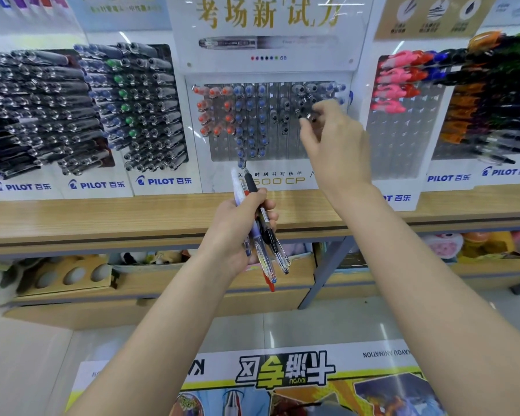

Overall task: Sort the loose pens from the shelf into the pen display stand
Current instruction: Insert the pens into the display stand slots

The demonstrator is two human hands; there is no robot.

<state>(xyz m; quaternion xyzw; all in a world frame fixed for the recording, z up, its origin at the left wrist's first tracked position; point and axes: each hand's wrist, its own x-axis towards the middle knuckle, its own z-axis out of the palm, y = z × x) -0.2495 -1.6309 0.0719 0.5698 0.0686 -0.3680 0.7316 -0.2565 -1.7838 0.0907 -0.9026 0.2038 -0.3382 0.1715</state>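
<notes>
A white pen display stand [270,172] stands on the wooden shelf [102,217], with red, blue and black pens slotted in columns. My left hand [237,226] grips a bundle of several loose pens [264,244] below the stand, their tips pointing down and to the right. My right hand [333,139] is raised to the stand's black-pen columns, and its fingertips pinch the end of a black pen [309,117] at the slots. How deep that pen sits in its slot is hidden by my fingers.
Other full pen stands flank it: black and green pens on the left [138,115], pink, red and orange pens on the right [409,85]. A lower shelf [162,283] carries toys and boxes. A printed poster board [282,382] lies near my body.
</notes>
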